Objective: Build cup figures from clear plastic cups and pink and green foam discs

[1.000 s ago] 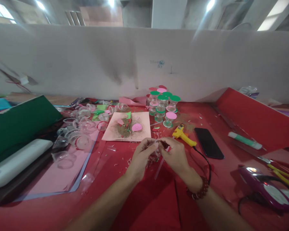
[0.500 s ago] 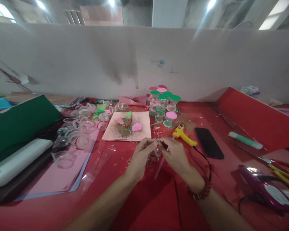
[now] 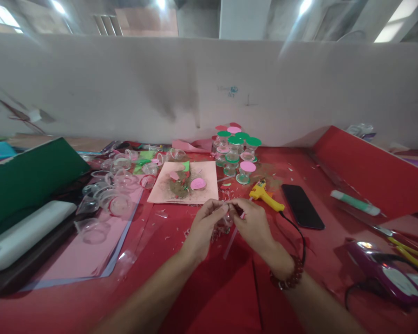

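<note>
In the middle of the red table, my left hand (image 3: 207,222) and my right hand (image 3: 249,220) meet, thumbs and fingertips pinched together. A small clear plastic piece (image 3: 225,219) shows between and just below them; its exact shape is partly hidden by the fingers. A bit of pink shows at the right fingers. Under the right hand slants a translucent stick (image 3: 231,243). Beyond the right hand lies a yellow hot glue gun (image 3: 266,197) with a black cord. Ahead of the left hand, a pale pink sheet (image 3: 209,171) bears brown powder, paper scraps and a pink paper disc (image 3: 198,184).
Clear plastic cups (image 3: 116,204) crowd the left, partly over pink paper (image 3: 80,255). Stacked clear pieces with green and pink discs (image 3: 236,140) stand ahead. A black phone (image 3: 303,206), a green-white tube (image 3: 355,202), yellow-handled scissors (image 3: 409,250) and a purple device (image 3: 386,273) lie right.
Almost nothing differs. My right wrist and its beaded bracelet have shifted very slightly; both hands keep the same pinch at the same spot.
</note>
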{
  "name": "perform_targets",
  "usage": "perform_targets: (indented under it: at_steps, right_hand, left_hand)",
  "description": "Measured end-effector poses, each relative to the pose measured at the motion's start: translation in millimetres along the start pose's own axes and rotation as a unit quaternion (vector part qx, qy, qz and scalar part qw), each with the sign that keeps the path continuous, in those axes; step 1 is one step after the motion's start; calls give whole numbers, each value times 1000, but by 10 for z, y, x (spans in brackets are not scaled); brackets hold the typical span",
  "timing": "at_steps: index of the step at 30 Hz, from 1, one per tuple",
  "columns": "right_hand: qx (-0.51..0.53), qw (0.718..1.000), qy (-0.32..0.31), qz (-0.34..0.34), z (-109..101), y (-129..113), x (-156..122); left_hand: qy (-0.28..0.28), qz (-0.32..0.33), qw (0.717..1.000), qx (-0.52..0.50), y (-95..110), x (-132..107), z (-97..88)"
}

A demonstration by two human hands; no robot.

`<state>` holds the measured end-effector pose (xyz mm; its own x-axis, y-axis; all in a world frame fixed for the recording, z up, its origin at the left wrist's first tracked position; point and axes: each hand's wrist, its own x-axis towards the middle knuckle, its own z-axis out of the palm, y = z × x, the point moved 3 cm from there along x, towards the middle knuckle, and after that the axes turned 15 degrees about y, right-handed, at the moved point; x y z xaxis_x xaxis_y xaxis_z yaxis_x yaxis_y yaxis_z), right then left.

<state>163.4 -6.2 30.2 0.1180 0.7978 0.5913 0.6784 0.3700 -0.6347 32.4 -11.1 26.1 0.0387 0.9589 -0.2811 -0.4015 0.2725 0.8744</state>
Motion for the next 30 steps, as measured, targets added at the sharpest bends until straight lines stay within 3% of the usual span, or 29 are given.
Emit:
perform_targets:
  at_steps: [12,23,30]
  right_hand:
    - [45,999,5,-6,-7,-10,13]
    - [12,998,-47,-46,7,33,35]
    - [-53,996,-44,-49,9,2,5]
  left_hand:
    - [0,-2,1000,10,-16,14,-12]
    - [22,-9,1000,12,5,22,-33]
    - [21,-11,1000,15,-15,18,-23]
